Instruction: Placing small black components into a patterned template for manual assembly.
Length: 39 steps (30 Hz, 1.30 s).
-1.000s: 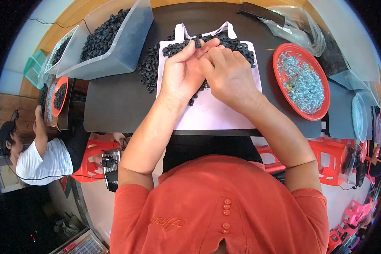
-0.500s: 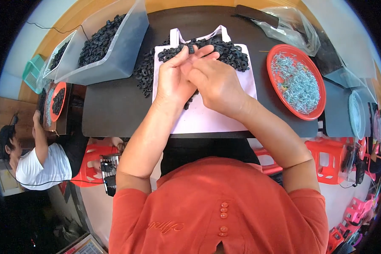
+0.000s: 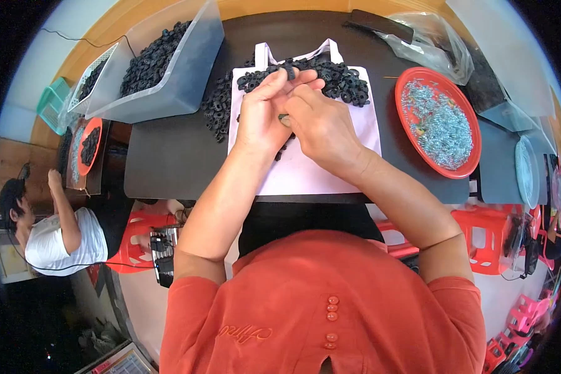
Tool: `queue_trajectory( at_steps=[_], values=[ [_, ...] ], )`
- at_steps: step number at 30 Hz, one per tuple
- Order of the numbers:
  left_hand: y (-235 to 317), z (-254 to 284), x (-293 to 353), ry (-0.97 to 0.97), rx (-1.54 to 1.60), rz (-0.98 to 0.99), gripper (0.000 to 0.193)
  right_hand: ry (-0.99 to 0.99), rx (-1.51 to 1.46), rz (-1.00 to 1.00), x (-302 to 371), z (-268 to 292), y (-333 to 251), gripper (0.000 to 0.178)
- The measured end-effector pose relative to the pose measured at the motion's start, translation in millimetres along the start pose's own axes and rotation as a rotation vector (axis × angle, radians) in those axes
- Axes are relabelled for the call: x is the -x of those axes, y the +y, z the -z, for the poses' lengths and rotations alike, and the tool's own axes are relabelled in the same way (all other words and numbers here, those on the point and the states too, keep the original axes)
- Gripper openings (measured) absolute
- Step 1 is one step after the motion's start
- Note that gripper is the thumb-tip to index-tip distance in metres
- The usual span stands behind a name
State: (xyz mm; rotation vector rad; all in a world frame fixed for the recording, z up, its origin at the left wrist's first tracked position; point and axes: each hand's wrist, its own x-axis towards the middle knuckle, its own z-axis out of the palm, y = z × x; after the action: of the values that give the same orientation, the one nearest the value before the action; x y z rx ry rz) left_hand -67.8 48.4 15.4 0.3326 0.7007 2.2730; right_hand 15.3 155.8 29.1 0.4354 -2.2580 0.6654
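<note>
My left hand (image 3: 261,115) is palm up over the pale pink cloth bag (image 3: 369,128), its thumb and fingers closed on a small black ring-like part (image 3: 288,73). Against that palm, my right hand (image 3: 328,129) has its fingers curled in a pinch. A small dark greenish bit (image 3: 284,119) shows by the right fingertips; whether they grip it or something else is hidden. Just beyond both hands, a heap of similar black parts (image 3: 350,86) covers the far part of the bag and spills onto the table at its left.
The dark table (image 3: 168,159) holds a red plate (image 3: 400,118) of small silvery metal pieces at right. A clear bin (image 3: 193,75) of black parts stands far left; a plastic bag (image 3: 442,47) lies far right. A co-worker (image 3: 68,234) sits at left beside another red plate.
My right hand has shifted slightly against the left palm, uncovering the dark greenish bit. The black part in my left hand shows more clearly. The co-worker's arm has moved.
</note>
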Motion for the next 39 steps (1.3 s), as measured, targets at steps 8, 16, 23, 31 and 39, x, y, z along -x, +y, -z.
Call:
queue_trajectory(
  at_steps=[8,16,23,31,39],
  values=[
    [-10.0,-27.5,7.5,0.274,-0.475,-0.333,0.012,0.134,-0.156,-0.203,-17.4,32.4,35.8,0.007],
    [-15.6,-32.9,12.3,0.211,-0.692,-0.361,0.013,-0.063,-0.657,-0.594,-19.3,46.1,45.5,0.012],
    [-17.7,-32.8,14.1,0.199,-0.751,-0.384,0.012,-0.024,-0.71,-0.584,-18.6,45.8,45.3,0.01],
    [-17.8,-34.1,15.1,0.197,-0.839,-0.39,0.012,-0.03,-0.755,-0.543,-17.2,46.1,44.4,0.014],
    [-17.4,-33.4,16.6,0.196,-0.864,-0.376,0.011,-0.039,-0.735,-0.525,-17.4,43.2,43.4,0.014]
  ],
)
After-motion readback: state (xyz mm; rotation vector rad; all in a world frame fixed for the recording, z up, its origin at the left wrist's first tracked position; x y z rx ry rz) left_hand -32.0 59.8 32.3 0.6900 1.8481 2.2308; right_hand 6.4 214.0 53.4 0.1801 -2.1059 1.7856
